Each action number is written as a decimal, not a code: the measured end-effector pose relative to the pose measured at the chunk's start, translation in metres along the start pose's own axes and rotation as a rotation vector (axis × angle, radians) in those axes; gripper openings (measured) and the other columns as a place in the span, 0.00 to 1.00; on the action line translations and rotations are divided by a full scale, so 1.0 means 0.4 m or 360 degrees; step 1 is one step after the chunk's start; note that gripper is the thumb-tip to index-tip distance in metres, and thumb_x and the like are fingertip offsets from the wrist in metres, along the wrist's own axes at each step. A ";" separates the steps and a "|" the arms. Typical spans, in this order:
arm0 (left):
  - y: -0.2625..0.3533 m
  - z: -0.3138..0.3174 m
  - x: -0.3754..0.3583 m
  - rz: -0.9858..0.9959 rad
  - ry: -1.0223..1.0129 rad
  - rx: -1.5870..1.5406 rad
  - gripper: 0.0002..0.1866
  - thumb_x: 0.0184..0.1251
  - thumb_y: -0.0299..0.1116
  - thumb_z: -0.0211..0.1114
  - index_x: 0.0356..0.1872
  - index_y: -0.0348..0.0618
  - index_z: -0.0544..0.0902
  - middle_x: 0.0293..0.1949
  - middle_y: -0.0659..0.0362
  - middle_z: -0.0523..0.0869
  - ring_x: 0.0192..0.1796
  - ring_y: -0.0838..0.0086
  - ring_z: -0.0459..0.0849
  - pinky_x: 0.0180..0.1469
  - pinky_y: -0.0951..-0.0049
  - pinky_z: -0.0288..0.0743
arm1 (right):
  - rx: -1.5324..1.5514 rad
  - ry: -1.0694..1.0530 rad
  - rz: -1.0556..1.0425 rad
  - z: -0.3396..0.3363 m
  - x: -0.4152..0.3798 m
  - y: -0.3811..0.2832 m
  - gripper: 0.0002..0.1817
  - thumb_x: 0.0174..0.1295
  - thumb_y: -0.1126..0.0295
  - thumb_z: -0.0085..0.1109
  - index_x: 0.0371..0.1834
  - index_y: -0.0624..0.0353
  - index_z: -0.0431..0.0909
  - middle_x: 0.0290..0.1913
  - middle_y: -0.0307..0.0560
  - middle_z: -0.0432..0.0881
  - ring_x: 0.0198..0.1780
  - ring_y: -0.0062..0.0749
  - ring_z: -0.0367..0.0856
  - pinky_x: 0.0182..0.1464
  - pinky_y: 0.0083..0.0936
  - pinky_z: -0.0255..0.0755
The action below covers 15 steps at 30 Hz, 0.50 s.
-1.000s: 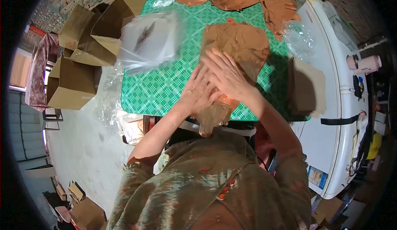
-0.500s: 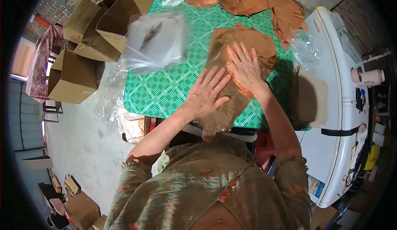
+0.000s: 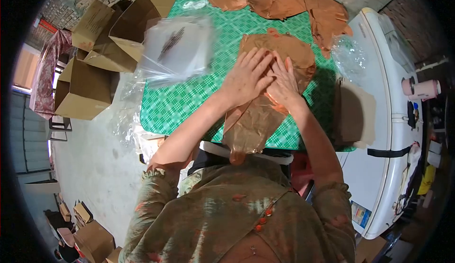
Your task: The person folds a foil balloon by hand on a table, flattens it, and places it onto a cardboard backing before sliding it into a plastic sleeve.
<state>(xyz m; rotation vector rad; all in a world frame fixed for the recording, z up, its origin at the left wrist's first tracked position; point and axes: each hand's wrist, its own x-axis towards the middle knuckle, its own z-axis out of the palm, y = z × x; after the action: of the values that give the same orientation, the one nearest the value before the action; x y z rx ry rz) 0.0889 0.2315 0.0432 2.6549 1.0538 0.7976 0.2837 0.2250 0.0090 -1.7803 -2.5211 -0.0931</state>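
Note:
A flat, copper-coloured foil balloon (image 3: pixel 256 123) lies lengthwise on the green checked table, its near end hanging slightly over the front edge. My left hand (image 3: pixel 246 76) rests palm down on its upper left part, fingers stretched out. Beside it, my right hand (image 3: pixel 283 84) also lies flat on the foil, and the fingertips of both hands meet or overlap. A bright orange glint of foil shows along my right palm. More crumpled copper foil balloons (image 3: pixel 277 0) lie along the far side of the table.
Left on the green table (image 3: pixel 182 106) sits a stack of clear plastic bags (image 3: pixel 182 50). Open cardboard boxes (image 3: pixel 92 85) stand beyond its left edge. A clear crumpled bag (image 3: pixel 350 53) and a cardboard piece (image 3: pixel 358 114) lie at right, near a white fridge (image 3: pixel 386 168).
My left hand has slid up and to the right across the foil, until its fingers reach my right hand. My right hand stays in nearly the same place.

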 end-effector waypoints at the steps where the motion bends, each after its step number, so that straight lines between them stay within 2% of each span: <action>1: -0.012 0.025 0.002 -0.0014 0.0034 0.0017 0.36 0.85 0.55 0.53 0.85 0.47 0.63 0.83 0.45 0.66 0.85 0.48 0.61 0.86 0.46 0.51 | 0.0113 0.0024 0.0040 -0.022 -0.003 -0.013 0.32 0.79 0.58 0.47 0.84 0.53 0.66 0.89 0.48 0.55 0.91 0.46 0.42 0.88 0.61 0.30; 4: -0.020 0.064 -0.009 -0.0073 0.0054 0.0113 0.36 0.85 0.52 0.53 0.85 0.43 0.63 0.83 0.45 0.66 0.86 0.50 0.60 0.87 0.46 0.49 | 0.0201 0.0233 -0.0012 -0.006 -0.002 -0.009 0.31 0.80 0.57 0.46 0.83 0.54 0.68 0.89 0.48 0.56 0.91 0.46 0.43 0.87 0.62 0.31; 9: -0.026 0.092 -0.027 -0.0087 0.0021 0.0297 0.38 0.86 0.54 0.50 0.85 0.39 0.61 0.84 0.45 0.65 0.87 0.52 0.58 0.88 0.47 0.45 | 0.0171 0.0165 0.0009 -0.002 -0.002 -0.002 0.30 0.83 0.53 0.43 0.83 0.52 0.69 0.89 0.47 0.55 0.91 0.43 0.44 0.88 0.60 0.31; 14: -0.025 0.093 -0.025 -0.0090 0.0025 0.0311 0.40 0.86 0.59 0.49 0.85 0.40 0.61 0.84 0.45 0.64 0.87 0.51 0.58 0.88 0.46 0.46 | 0.0274 0.0159 -0.0005 -0.004 -0.004 0.008 0.30 0.84 0.52 0.42 0.84 0.50 0.67 0.90 0.46 0.54 0.91 0.43 0.44 0.88 0.60 0.29; 15: -0.023 0.091 -0.025 -0.0093 0.0031 0.0294 0.40 0.86 0.59 0.48 0.85 0.41 0.61 0.84 0.45 0.64 0.87 0.51 0.57 0.88 0.46 0.46 | 0.0190 0.0254 0.0041 0.007 -0.004 0.021 0.30 0.83 0.51 0.44 0.83 0.50 0.68 0.89 0.47 0.56 0.90 0.44 0.46 0.87 0.60 0.33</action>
<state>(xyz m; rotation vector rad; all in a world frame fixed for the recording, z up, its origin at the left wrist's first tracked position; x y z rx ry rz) 0.0973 0.2326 0.0051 2.7560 1.2612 0.7494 0.2921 0.2266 0.0061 -1.6884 -2.3419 -0.0783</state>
